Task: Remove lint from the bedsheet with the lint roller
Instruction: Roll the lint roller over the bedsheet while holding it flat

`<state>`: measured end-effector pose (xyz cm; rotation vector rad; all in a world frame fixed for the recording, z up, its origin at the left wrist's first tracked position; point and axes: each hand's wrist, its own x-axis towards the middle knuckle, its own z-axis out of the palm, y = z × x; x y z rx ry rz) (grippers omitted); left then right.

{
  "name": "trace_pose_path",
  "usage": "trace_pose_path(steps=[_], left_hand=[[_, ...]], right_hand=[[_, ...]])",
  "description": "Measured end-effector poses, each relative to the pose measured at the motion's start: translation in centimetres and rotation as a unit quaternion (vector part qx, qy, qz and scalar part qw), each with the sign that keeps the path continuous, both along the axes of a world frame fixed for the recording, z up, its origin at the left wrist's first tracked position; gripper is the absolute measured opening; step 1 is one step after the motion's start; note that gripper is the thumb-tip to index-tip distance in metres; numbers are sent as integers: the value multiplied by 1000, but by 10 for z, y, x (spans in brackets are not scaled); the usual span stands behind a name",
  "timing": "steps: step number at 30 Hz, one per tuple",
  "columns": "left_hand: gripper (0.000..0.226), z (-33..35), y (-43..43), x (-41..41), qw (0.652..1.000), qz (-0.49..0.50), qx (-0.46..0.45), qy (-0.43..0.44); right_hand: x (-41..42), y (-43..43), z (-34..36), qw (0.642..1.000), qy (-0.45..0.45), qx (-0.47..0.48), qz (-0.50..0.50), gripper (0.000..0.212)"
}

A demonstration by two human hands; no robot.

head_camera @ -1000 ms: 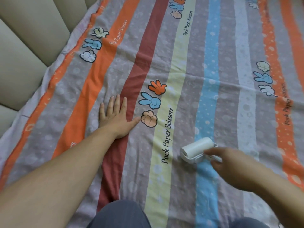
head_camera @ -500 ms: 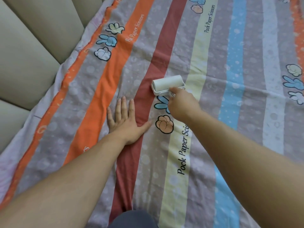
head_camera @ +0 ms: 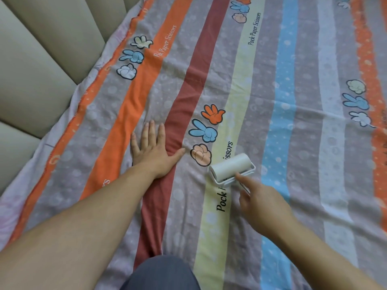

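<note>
Beige padded headboard [head_camera: 41, 70] far left; striped bedsheet [head_camera: 303, 143] spread flat. Left hand [head_camera: 152, 151] unmoved, fingers straight, pressing red stripe. Grey knee [head_camera: 161, 273] below. Lint roller [head_camera: 230, 169] pulled back nearer, now on yellow stripe under fist print; right hand [head_camera: 263, 206] curled round its handle.

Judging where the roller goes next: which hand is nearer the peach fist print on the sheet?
Left. The left hand lies flat just left of the peach fist print, thumb tip almost reaching it; the right hand, holding the lint roller, is below-right.
</note>
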<state>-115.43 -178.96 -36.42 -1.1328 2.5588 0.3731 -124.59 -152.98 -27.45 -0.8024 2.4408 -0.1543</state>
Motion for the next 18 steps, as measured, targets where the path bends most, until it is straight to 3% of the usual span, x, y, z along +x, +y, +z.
trace_pose_path(steps=[6,10,15,18], left_hand=[[101,6,-11,8,1000,-16,-24,-8],[101,1,-21,12,999,-26,-28,-6],[100,-12,-26,15,999,-24,-13,26],[99,-16,-28,15,999,-20,6,33]], right_hand=[[-12,14,41,996,-3,83,29,45],[-33,-36,56,1000,12,3,23,42],[-67,-145,19,994,15,-105,-25,41],[-74,-192,-2,993,24,-116,-22,41]])
